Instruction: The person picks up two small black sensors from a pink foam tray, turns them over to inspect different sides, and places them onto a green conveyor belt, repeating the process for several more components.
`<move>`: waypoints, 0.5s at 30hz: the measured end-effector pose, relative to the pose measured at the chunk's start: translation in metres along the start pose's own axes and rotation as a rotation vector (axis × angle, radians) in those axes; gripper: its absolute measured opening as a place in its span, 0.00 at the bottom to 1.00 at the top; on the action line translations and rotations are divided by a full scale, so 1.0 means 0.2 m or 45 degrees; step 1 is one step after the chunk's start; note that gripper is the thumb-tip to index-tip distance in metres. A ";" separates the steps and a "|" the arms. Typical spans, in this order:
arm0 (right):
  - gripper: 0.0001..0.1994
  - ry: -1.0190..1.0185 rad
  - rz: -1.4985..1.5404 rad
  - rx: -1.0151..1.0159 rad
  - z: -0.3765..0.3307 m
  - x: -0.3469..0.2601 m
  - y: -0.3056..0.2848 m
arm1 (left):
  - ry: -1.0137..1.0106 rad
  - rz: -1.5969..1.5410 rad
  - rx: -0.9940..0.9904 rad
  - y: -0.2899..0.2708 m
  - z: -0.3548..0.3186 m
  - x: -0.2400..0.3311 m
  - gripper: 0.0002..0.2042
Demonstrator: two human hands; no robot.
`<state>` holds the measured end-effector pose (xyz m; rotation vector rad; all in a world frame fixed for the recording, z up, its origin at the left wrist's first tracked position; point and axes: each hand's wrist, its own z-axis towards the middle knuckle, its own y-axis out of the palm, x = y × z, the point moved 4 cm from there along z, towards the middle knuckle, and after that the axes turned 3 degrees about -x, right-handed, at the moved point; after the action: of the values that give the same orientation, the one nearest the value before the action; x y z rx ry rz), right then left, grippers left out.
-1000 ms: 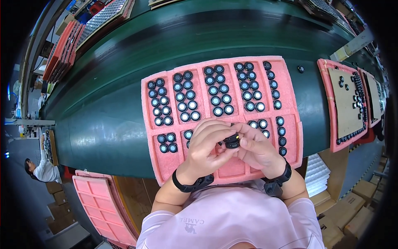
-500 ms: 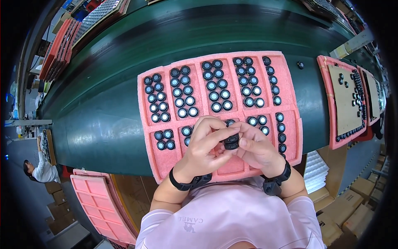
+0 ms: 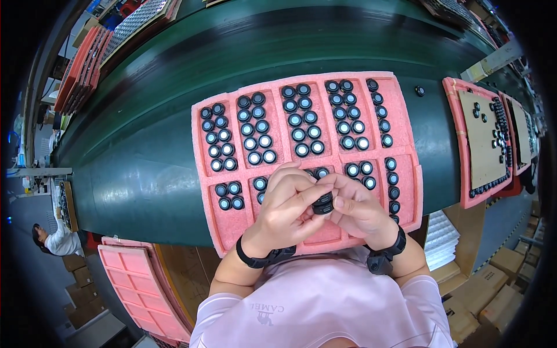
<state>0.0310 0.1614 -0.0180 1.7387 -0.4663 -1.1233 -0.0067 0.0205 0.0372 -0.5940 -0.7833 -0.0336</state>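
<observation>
My left hand and my right hand meet over the near half of a pink foam tray. Between their fingertips is a pair of small round black parts, one against the other, with their side edges facing me. Both hands have their fingers closed on the pair. Black round parts with pale discs on top stand in the tray's compartments, mostly in double rows. My hands hide some of the near middle compartments. A dark band circles each wrist.
The tray lies on a green conveyor belt. A single black part rests on the belt to its right. Farther right is another pink tray with a tan board. Pink trays lean at lower left; a person is at far left.
The black pair has tilted slightly and sits a little lower between my fingers. My left fingers have shifted a bit; both hands still hold it over the tray.
</observation>
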 end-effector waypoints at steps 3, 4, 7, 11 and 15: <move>0.15 -0.006 -0.036 0.017 0.00 -0.01 -0.01 | -0.030 -0.012 -0.030 0.00 0.00 0.00 0.23; 0.15 -0.009 -0.055 0.026 -0.01 -0.01 -0.01 | -0.029 -0.014 -0.031 0.01 0.00 -0.01 0.23; 0.18 -0.063 -0.350 0.107 -0.02 -0.08 0.04 | -0.058 0.015 -0.059 0.02 -0.01 -0.03 0.24; 0.21 -0.076 -0.743 0.169 -0.06 -0.10 0.03 | -0.038 0.038 -0.052 0.02 0.01 -0.01 0.25; 0.25 -0.056 -1.134 0.213 -0.08 -0.13 0.02 | 0.005 0.079 -0.089 0.03 0.00 -0.02 0.25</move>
<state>0.0323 0.1866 0.0001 2.1357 0.2474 -1.7676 -0.0080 0.0237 0.0316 -0.6843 -0.7622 -0.0054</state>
